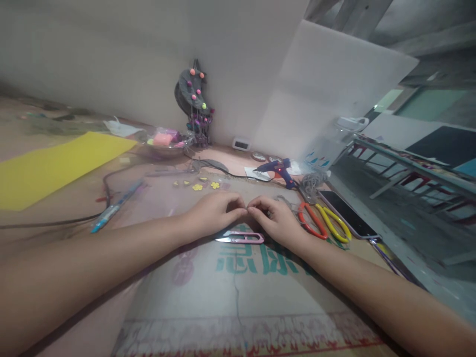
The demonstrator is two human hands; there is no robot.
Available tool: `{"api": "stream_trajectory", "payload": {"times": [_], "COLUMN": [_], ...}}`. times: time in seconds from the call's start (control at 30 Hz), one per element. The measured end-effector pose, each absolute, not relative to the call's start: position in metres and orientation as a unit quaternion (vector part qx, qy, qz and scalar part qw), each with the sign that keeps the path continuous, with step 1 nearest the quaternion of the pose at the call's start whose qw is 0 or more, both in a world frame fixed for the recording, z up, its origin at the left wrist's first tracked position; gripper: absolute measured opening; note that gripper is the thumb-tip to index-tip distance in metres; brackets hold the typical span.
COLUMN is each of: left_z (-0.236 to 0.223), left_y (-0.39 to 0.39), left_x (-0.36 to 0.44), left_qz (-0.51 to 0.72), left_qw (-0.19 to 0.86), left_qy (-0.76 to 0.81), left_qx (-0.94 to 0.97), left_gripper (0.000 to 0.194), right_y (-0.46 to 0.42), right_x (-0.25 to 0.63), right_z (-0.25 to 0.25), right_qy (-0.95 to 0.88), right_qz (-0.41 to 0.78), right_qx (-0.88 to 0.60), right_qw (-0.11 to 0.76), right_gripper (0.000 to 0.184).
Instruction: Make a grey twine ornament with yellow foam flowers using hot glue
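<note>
Pink snips lie on the printed sheet, just below the joined fingertips. The left hand and right hand are curled, thumbs and forefingers pinched shut and meeting; whether anything sits between them, I cannot tell. Such fine fingertip work calls for a light, even pinch and steady wrists, with the left wrist clear of the blades and the right clear of the orange handle.

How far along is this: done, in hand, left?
Looks done: two yellow flower shapes lie formed. In hand: left hand and right hand meet at pinched fingertips; anything between is too small to tell. Left: unclear; glue gun and pink snips lie out of hand.
</note>
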State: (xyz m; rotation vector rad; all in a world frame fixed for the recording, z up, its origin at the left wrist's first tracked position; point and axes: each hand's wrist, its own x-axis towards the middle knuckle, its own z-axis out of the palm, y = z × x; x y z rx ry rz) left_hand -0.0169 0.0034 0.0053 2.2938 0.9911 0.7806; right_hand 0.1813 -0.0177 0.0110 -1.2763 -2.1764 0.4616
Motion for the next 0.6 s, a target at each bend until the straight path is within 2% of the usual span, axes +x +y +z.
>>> {"api": "stream_trajectory", "payload": {"times": [0.6], "left_z": [0.0047], "left_y": [0.0038], "left_x": [-0.0166], "left_qz": [0.299], "left_qw": [0.272], "left_qy": [0.37], "left_qx": [0.836], "left_gripper": [0.02], "right_y": [-0.0177], "right_x": [0.182], "right_z": [0.0107], "right_qy": [-0.815], "right_qz": [0.183], "right_qx": [-0.474], "right_qw": [0.279], "right_gripper": [0.016]}}
